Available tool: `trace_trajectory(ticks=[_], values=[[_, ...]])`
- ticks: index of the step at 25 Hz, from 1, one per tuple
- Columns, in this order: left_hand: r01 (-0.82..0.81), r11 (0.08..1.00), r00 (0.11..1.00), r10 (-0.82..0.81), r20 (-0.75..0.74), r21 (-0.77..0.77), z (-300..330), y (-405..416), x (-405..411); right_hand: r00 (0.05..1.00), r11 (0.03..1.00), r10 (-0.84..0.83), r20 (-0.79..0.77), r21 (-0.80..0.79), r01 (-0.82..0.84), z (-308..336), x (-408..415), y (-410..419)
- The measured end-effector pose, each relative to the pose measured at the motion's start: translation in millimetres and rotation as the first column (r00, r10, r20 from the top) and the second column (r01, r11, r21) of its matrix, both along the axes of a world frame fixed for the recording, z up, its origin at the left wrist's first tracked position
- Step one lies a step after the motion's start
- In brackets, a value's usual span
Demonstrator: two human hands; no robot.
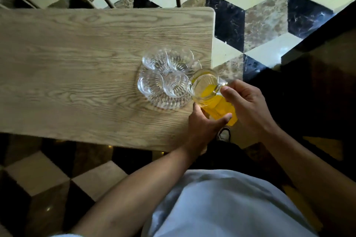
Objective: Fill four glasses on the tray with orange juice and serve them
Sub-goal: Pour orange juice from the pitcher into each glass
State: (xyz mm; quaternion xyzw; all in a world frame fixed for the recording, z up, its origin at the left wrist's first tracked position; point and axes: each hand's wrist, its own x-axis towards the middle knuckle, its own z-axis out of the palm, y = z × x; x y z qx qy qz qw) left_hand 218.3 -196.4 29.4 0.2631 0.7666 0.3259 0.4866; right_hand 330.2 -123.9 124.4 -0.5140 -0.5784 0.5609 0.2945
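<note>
While both hands were on the jug (210, 94), I judged it the awkward piece: glass, heavy with juice (217, 105), likely slick, and best held as it was, one hand at the handle and one under the belly. My right hand (248, 106) was curled at the jug's handle side, thumb near the rim; I could not see the fingers well enough to say how firmly they closed. My left hand (204, 127) cupped the lower body, thumb pressed against the glass over the juice, fingers hidden behind it.

The jug was clear glass, tilted with its mouth toward the tray (167, 105), and the bright orange juice had run up toward the lip. It hung just beside the tray, at the side nearest me and over the table (77, 63) edge.

On the tray stood four glasses (175, 84), packed close together, clear and ribbed, all looking empty. They seemed light and fragile, so I judged that a knock from the jug's lip could tip or chip one. The tray itself was ribbed clear glass, sitting near the table's corner.
</note>
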Motion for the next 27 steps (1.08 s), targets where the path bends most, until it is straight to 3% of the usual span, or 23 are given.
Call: trace_trajectory(ticks=[4,8,17,27], values=[[-0.175,0.985,0.984,0.175,0.022,-0.009,-3,10,31,0.984,0.985,0.172,0.051,-0.019,-0.171,-1,14,22],[-0.268,0.963,0.96,0.269,0.074,-0.035,-10,17,49,0.973,0.976,0.219,0.076,-0.035,-0.217,-4,20,34],[-0.255,0.964,0.952,0.264,0.153,-0.077,-22,21,38,0.96,0.974,0.225,0.17,-0.042,-0.221,-13,6,38],[-0.259,0.962,0.955,0.268,0.131,-0.084,-27,27,30,0.923,0.967,0.252,0.291,-0.036,-0.252,-12,-17,46]])
